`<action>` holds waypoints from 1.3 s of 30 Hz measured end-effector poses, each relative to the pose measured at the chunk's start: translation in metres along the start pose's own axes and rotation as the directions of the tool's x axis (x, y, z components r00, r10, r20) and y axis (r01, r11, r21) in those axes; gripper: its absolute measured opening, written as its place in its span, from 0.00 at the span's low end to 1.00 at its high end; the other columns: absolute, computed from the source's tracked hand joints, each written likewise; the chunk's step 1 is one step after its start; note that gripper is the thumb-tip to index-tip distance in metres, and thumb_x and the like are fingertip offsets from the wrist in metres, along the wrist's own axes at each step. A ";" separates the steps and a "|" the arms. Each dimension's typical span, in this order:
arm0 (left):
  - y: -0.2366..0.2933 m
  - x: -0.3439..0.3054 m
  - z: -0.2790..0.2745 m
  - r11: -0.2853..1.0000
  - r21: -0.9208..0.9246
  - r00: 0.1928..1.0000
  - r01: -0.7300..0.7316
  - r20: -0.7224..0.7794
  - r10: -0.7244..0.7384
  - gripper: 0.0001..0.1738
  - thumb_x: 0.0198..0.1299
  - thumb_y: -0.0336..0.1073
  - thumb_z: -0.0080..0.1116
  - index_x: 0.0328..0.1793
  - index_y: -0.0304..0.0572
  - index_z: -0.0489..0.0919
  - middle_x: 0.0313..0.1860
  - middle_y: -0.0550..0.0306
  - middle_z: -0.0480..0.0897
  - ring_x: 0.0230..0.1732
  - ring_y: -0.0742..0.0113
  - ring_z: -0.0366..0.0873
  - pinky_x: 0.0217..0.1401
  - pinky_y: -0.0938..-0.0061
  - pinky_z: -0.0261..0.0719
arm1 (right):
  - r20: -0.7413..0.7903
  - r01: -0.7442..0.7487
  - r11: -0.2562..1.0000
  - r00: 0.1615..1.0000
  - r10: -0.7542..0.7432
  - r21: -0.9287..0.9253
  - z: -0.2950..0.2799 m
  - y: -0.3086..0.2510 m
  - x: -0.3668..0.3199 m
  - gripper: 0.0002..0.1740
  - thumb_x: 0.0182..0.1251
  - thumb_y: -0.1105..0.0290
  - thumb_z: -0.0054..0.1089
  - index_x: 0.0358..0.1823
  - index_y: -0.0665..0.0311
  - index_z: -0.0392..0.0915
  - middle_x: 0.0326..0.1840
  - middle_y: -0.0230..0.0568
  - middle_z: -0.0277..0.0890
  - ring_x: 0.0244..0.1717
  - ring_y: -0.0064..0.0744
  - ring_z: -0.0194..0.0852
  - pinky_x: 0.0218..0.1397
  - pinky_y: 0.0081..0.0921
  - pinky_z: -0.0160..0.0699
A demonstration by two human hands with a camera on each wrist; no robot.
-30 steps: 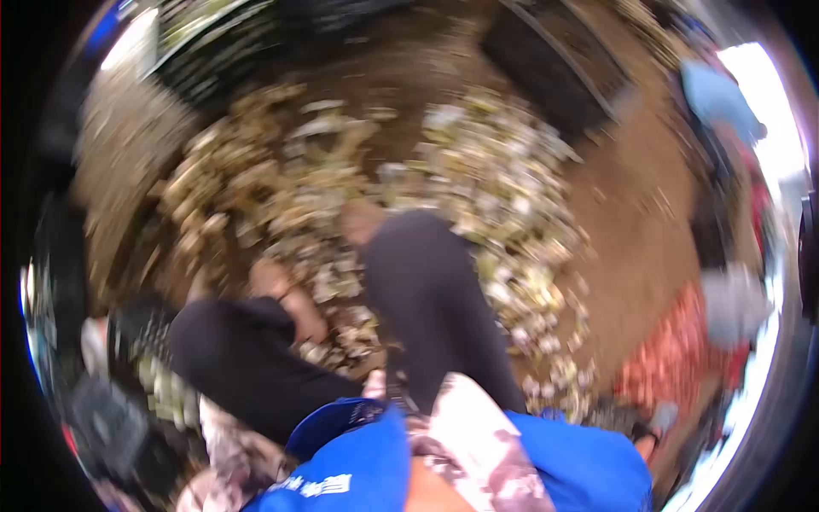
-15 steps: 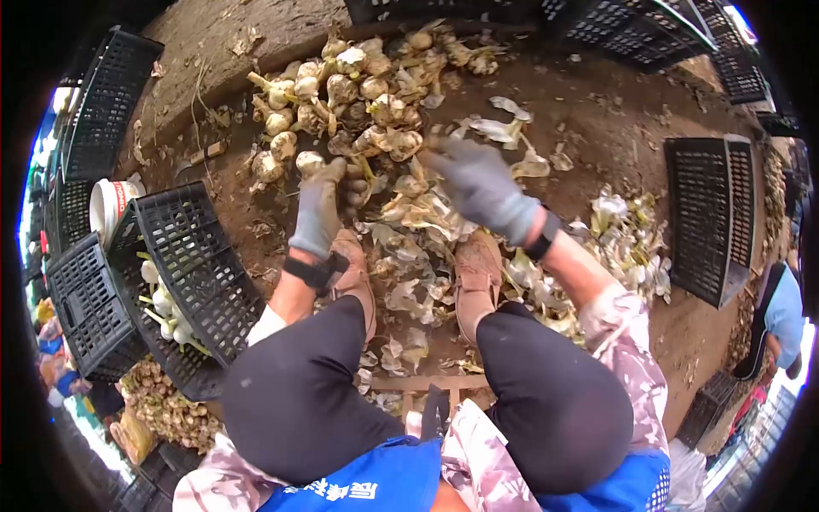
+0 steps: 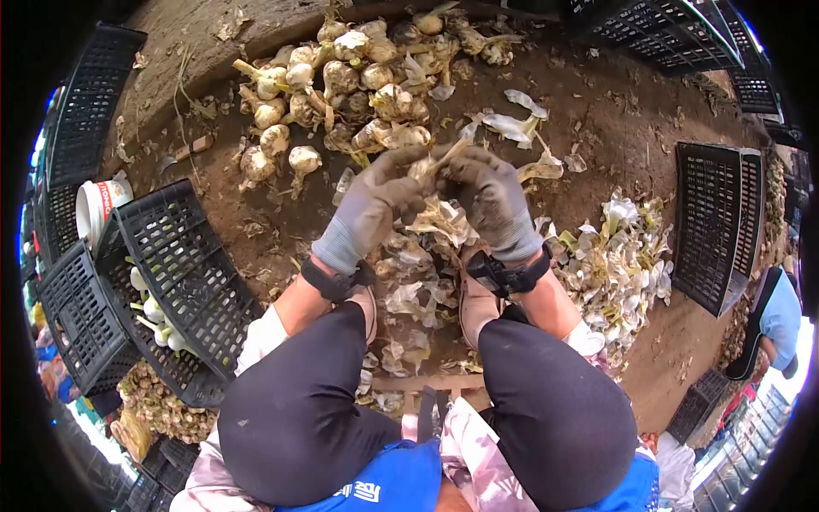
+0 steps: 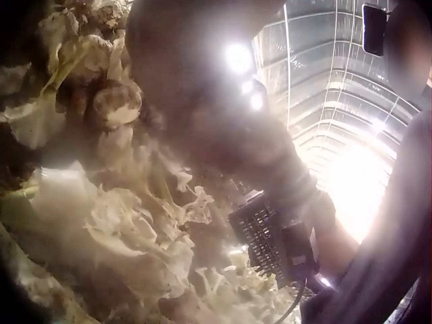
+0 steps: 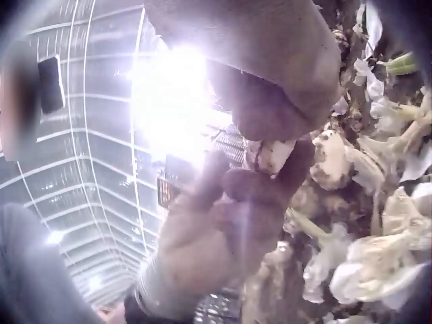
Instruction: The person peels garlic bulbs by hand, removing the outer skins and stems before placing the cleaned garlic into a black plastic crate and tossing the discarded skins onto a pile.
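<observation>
Over the peelings in front of my shoes, both gloved hands meet at a garlic bulb (image 3: 421,173) with a dry stem. My left hand (image 3: 375,200) grips the bulb from the left, fingers curled round it. On the other side my right hand (image 3: 493,198) pinches at the stem and skin, its fingers bent. In the right wrist view a pale part of the garlic bulb (image 5: 275,156) shows between the fingers of the two hands. Glare darkens the hands in the left wrist view and hides the bulb there. A pile of unpeeled garlic bulbs (image 3: 341,85) lies just beyond the hands.
Loose garlic skins (image 3: 618,269) heap at the right and between my shoes. A knife (image 3: 189,152) lies at left. Black crates (image 3: 183,282) hold garlic beside a white bucket (image 3: 98,205). Another black crate (image 3: 715,226) stands at right, near a person in light blue (image 3: 781,311).
The blurred head view has turned and steadied on the garlic pile. Since half a second ago, my hands have come together round one garlic bulb, the right hand moving in from the right.
</observation>
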State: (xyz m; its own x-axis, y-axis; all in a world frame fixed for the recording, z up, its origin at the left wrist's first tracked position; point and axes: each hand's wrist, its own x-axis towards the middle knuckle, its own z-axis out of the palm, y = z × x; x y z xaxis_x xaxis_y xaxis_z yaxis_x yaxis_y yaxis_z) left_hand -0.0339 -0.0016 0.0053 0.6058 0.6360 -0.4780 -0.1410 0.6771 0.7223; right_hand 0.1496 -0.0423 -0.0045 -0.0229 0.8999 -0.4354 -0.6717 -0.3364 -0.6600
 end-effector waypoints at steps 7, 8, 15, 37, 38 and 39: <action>-0.003 -0.007 0.001 0.966 -0.231 0.993 -0.116 -0.048 0.108 0.29 0.61 0.36 0.56 0.67 0.37 0.60 0.41 0.57 0.80 0.40 0.70 0.79 0.40 0.79 0.74 | -0.009 -0.047 0.983 0.999 0.050 0.179 0.009 0.008 0.003 0.14 0.64 0.73 0.56 0.48 0.73 0.74 0.40 0.40 0.79 0.37 0.27 0.80 0.41 0.22 0.81; -0.001 -0.009 0.002 0.974 -0.174 0.989 -0.148 -0.049 0.141 0.30 0.61 0.37 0.56 0.67 0.37 0.61 0.41 0.57 0.80 0.40 0.70 0.79 0.41 0.80 0.75 | -0.030 -0.020 0.989 0.999 0.025 0.149 0.009 0.009 0.003 0.14 0.63 0.74 0.57 0.48 0.73 0.74 0.40 0.39 0.79 0.37 0.26 0.80 0.42 0.22 0.81; 0.008 -0.015 0.011 0.993 -0.050 0.994 -0.105 -0.019 0.104 0.27 0.61 0.35 0.54 0.65 0.33 0.63 0.42 0.57 0.78 0.38 0.73 0.76 0.41 0.81 0.76 | -0.100 -0.038 0.999 0.994 0.038 0.004 0.027 -0.009 -0.017 0.15 0.62 0.72 0.59 0.48 0.71 0.75 0.39 0.36 0.79 0.36 0.23 0.79 0.41 0.19 0.79; 0.000 -0.013 0.021 0.895 0.269 0.888 -0.355 -0.202 0.412 0.25 0.51 0.25 0.61 0.57 0.29 0.68 0.47 0.54 0.76 0.45 0.70 0.75 0.51 0.77 0.74 | -0.023 -0.057 0.998 0.998 0.056 -0.037 0.026 -0.018 -0.021 0.14 0.60 0.74 0.59 0.48 0.71 0.76 0.39 0.36 0.79 0.36 0.21 0.77 0.40 0.17 0.77; -0.003 -0.013 0.018 0.837 0.424 0.875 -0.346 -0.176 0.451 0.26 0.49 0.24 0.62 0.56 0.30 0.69 0.49 0.54 0.75 0.48 0.69 0.75 0.54 0.76 0.73 | -0.044 -0.046 0.992 0.998 0.041 -0.120 0.027 -0.017 -0.021 0.15 0.60 0.74 0.59 0.48 0.72 0.76 0.40 0.36 0.79 0.36 0.20 0.76 0.40 0.16 0.76; -0.004 -0.013 0.019 0.838 0.424 0.877 -0.343 -0.174 0.447 0.26 0.49 0.24 0.62 0.56 0.30 0.69 0.49 0.54 0.75 0.48 0.69 0.75 0.54 0.76 0.73 | -0.065 -0.039 0.979 0.998 0.026 -0.201 0.027 -0.016 -0.021 0.15 0.60 0.74 0.58 0.48 0.73 0.75 0.40 0.36 0.79 0.36 0.19 0.75 0.40 0.15 0.75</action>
State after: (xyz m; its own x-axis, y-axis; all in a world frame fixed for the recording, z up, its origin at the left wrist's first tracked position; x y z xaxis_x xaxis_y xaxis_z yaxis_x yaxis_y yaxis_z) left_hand -0.0263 -0.0193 0.0178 0.3323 0.9253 -0.1830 0.0057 0.1921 0.9814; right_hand 0.1406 -0.0482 0.0318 0.0078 0.8707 -0.4917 -0.5078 -0.4202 -0.7521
